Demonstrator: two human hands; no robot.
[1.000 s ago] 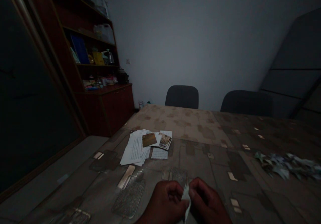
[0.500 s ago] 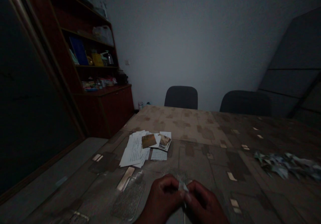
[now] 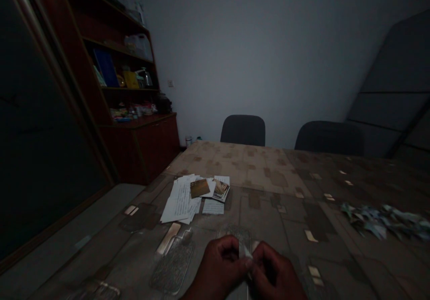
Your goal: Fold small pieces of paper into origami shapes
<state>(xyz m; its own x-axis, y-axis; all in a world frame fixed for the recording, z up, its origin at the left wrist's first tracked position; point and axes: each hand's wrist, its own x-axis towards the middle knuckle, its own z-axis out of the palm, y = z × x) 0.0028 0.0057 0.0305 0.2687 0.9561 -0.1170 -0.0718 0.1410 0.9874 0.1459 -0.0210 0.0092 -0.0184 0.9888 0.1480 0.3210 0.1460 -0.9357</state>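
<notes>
Sitting pinched between both hands (image 3: pixel 223 262) is pale paper (image 3: pixel 246 251).

Home dining room, by look of it: big patterned table (image 3: pixel 278 174) before me, grey chairs (image 3: pixel 242 130) along far side, red-brown wooden cabinet (image 3: pixel 157 141) on my left, shelves (image 3: pixel 117 49) holding household containers (image 3: pixel 144 47).
</notes>
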